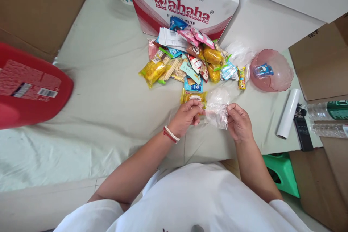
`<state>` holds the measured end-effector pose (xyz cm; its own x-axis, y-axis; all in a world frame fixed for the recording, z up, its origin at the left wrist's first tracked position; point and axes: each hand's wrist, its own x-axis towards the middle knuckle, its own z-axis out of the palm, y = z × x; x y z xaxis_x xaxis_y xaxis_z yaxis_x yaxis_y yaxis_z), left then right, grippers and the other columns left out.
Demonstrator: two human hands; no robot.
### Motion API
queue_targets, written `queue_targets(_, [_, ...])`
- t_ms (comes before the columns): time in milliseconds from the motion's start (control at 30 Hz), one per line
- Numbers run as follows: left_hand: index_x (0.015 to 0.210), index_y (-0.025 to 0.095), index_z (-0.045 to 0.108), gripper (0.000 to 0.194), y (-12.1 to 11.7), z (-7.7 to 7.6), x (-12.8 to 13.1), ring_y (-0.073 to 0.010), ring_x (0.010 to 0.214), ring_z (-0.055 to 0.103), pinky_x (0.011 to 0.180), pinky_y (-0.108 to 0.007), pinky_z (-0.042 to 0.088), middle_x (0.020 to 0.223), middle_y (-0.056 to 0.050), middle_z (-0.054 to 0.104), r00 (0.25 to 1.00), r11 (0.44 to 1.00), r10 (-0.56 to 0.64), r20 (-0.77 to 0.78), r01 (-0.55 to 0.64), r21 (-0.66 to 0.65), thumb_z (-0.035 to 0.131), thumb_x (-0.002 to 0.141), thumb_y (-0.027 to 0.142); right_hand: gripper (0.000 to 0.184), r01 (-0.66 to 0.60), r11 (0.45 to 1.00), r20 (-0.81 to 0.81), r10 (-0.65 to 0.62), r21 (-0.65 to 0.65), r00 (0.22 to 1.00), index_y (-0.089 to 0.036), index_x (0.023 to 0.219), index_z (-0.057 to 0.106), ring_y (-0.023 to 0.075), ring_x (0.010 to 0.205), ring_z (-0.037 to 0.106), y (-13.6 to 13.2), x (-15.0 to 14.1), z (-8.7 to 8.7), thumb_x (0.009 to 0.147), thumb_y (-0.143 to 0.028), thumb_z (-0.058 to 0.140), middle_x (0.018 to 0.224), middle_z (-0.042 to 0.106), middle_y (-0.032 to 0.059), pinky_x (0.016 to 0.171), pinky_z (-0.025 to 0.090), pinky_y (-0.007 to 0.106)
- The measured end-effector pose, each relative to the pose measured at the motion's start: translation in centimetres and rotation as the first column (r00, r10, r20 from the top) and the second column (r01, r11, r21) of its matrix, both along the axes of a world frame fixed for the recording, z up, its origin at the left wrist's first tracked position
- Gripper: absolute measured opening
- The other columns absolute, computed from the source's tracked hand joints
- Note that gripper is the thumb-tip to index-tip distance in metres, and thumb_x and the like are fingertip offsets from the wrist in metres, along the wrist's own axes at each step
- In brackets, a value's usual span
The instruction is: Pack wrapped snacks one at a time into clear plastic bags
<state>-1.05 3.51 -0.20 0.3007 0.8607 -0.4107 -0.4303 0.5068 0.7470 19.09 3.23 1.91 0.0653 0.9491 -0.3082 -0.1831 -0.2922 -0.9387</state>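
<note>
Between my hands a clear plastic bag (218,110) is stretched by its edges. My left hand (188,116) pinches its left edge, and a red and white bracelet circles that wrist. The fingertips of my right hand (239,120) grip the opposite edge. Just behind my left hand lies a yellow snack packet (190,96), partly covered by the fingers. Farther back is a heap of wrapped snacks (187,61) in many colours. To its right stands a pink translucent bowl (284,74) with a small blue packet (263,70) inside.
A Wahaha water carton (185,3) stands behind the heap. At the right lie a white roll (288,114), a black remote-like object (303,134) and clear plastic bottles (317,111). A large red container (32,83) is at the left. A green stool (284,174) sits below the table edge.
</note>
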Motion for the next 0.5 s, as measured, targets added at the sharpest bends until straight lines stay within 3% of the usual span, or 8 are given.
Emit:
queue_targets(133, [0.095, 0.017, 0.059, 0.034, -0.2, 0.5, -0.1, -0.0029, 0.039, 0.042, 0.039, -0.020, 0.023, 0.079, -0.002, 0.073, 0.995, 0.995, -0.067, 0.071, 0.072, -0.071, 0.073, 0.069, 0.034, 0.037, 0.047, 0.998, 0.003, -0.048, 0.049, 0.999, -0.023, 0.072, 0.061, 0.0120, 0.060, 0.047, 0.8, -0.2, 0.5, 0.068, -0.046, 0.089, 0.066, 0.051, -0.0040, 0.056, 0.043, 0.025])
queue_targets(267, [0.094, 0.015, 0.063, 0.034, -0.2, 0.6, -0.2, -0.0019, 0.041, 0.039, 0.042, -0.020, 0.023, 0.087, -0.010, 0.079, 0.983, 0.988, -0.135, 0.125, 0.143, -0.059, 0.076, 0.065, 0.029, 0.037, 0.055, 0.994, 0.009, -0.056, 0.094, 0.998, -0.023, 0.071, 0.060, 0.0122, 0.063, 0.047, 1.5, 0.0, 0.8, 0.069, -0.046, 0.088, 0.068, 0.050, -0.0037, 0.060, 0.044, 0.026])
queue_targets(500, [0.088, 0.014, 0.071, 0.032, -0.2, 0.3, 0.0, -0.0011, 0.043, 0.035, 0.043, -0.020, 0.021, 0.080, -0.006, 0.077, 0.985, 0.990, -0.137, 0.106, 0.139, -0.014, 0.085, 0.065, 0.031, 0.036, 0.056, 0.994, 0.035, -0.060, 0.099, 0.998, -0.023, 0.071, 0.060, 0.0119, 0.062, 0.045, 1.5, 0.5, 0.3, 0.072, -0.046, 0.086, 0.067, 0.049, -0.0040, 0.058, 0.041, 0.025])
